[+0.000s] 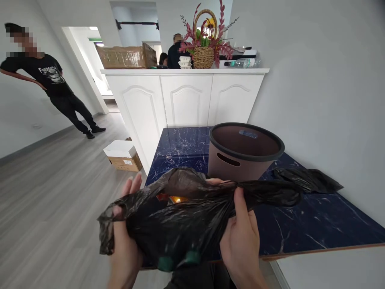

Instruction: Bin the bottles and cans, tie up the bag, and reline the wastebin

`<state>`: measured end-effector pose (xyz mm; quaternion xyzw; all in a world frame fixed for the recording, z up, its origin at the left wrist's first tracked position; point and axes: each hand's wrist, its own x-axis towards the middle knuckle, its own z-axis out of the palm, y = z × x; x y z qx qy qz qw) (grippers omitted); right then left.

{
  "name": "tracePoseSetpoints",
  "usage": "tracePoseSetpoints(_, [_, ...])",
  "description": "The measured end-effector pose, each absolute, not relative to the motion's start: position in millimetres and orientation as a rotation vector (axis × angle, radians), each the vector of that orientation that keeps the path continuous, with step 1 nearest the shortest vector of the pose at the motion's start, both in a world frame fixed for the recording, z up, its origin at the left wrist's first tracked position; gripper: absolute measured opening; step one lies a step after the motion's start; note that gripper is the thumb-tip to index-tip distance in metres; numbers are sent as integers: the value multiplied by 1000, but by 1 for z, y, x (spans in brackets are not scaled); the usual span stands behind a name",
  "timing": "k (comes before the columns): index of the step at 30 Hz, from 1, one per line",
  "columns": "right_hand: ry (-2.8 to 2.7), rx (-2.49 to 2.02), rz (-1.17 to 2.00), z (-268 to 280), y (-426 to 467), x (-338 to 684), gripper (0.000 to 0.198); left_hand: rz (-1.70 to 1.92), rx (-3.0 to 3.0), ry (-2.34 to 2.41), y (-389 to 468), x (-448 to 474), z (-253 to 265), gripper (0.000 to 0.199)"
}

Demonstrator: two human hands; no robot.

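Note:
A thin black plastic bag (pixel 186 218) is stretched between my hands above the near edge of the table. My left hand (pixel 124 241) holds its left side, with the film draped over the thumb and the fingertips showing behind. On the other side, the bunched plastic is pinched between the thumb and fingers of my right hand (pixel 242 237), and a gathered end trails off to the right. Two green bottle caps (pixel 179 260) show at the bag's bottom. Something orange and shiny (pixel 178 199) shows near its opening; its kind is unclear.
Behind the bag stands a brown wastebasket (pixel 240 166) on the dark blue marbled table (pixel 180 140). Another black bag (pixel 306 180) lies to its right. White cabinets (pixel 191 96) hold a flower basket (pixel 203 57) and carton (pixel 123 57). A person (pixel 51 72) stands at left, near floor boxes (pixel 123 154).

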<state>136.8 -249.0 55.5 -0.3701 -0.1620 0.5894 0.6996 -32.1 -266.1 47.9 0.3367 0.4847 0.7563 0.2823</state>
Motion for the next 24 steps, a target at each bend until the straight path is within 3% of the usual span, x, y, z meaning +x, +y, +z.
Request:
tracePoseSetpoints(4, [-619,-601,1239,69,-234,155,32,2217,874,1008,-249,-31,91,32])
tracePoseSetpoints(7, [-764,-432,1223,79,-222,167,27,2180,833,830,-241,-33,118,34])
tracePoseSetpoints(14, [-775,-43,1622,97,-208,182,20,1848,725,589,-237,-27,150,38])
tracePoseSetpoints(19, [-967,-255,1723,105,-211,175,26,1628,880,796,-238,-25,150,34])
tracePoseSetpoints(24, [-1018,-733,1839,118,-216,160,22,1354,1524,1142,-236,-17,166,44])
